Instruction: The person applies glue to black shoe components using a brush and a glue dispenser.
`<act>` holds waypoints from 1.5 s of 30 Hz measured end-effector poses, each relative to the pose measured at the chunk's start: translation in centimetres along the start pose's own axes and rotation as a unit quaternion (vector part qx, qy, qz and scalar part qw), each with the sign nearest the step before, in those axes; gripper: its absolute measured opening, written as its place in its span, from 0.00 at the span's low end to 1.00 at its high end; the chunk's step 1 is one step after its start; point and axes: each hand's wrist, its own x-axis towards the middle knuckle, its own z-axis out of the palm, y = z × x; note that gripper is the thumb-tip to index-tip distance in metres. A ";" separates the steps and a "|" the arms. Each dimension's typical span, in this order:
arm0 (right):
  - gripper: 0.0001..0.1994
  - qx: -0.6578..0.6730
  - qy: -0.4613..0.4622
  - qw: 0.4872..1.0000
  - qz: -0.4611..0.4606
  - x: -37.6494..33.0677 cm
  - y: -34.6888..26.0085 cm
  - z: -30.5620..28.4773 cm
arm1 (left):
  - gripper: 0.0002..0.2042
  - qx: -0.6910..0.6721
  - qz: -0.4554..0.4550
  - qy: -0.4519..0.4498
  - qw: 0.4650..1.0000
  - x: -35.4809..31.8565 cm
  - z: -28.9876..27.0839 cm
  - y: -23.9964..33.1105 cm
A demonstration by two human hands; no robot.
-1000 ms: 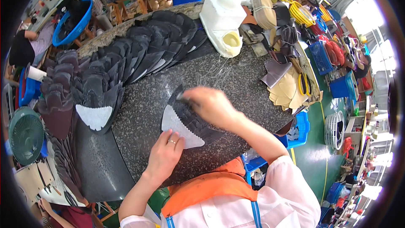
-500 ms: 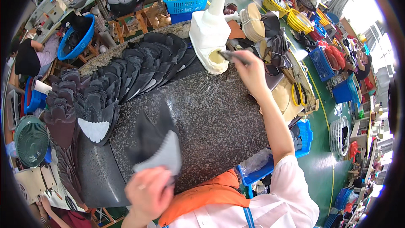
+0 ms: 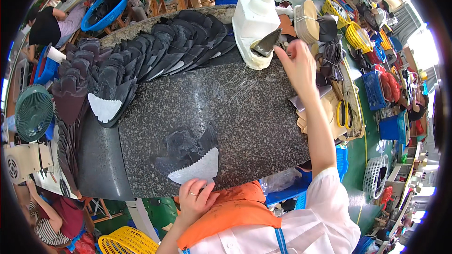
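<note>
On the speckled stone slab (image 3: 245, 117) lies a dark shoe-upper piece (image 3: 186, 143) with a white, saw-edged toe panel. My left hand (image 3: 195, 201) has its curled fingers at the near rim of that panel; the thumb is hidden. A white glue bottle (image 3: 254, 19) with a cone-shaped spout stands at the slab's far edge. From its cut-out mouth a dark pointed applicator (image 3: 267, 42) sticks up. Just right of it is my right hand (image 3: 299, 63), thumb and bent fingers apart, with nothing visible in its grasp.
Overlapping dark upper pieces (image 3: 146, 49) line the slab's far left, beside brown ones (image 3: 70, 94). Yellow-handled scissors (image 3: 343, 114) and tied bundles (image 3: 307, 22) lie right. A green fan (image 3: 34, 112) stands left; a yellow basket (image 3: 128, 241) is below. Other people work nearby.
The shoe-upper piece, lifted and blurred before, now lies on the slab. My right hand has let go of the dark applicator, which now stands in the bottle's mouth. The view has shifted.
</note>
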 end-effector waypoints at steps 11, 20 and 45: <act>0.40 -0.021 -0.309 0.859 -0.407 -13.1 -4.5 6.0 | 0.20 0.028 0.005 -0.035 0.999 -0.1 -0.7 -1.4; 0.36 -0.043 -0.136 0.907 -0.395 -1.0 -6.7 15.8 | 0.14 0.016 -0.187 0.179 0.966 -0.4 -10.8 -4.8; 0.39 0.006 -0.203 0.879 -0.431 -2.5 -1.9 12.2 | 0.38 0.209 -0.097 -0.052 0.972 -0.1 -11.3 -18.2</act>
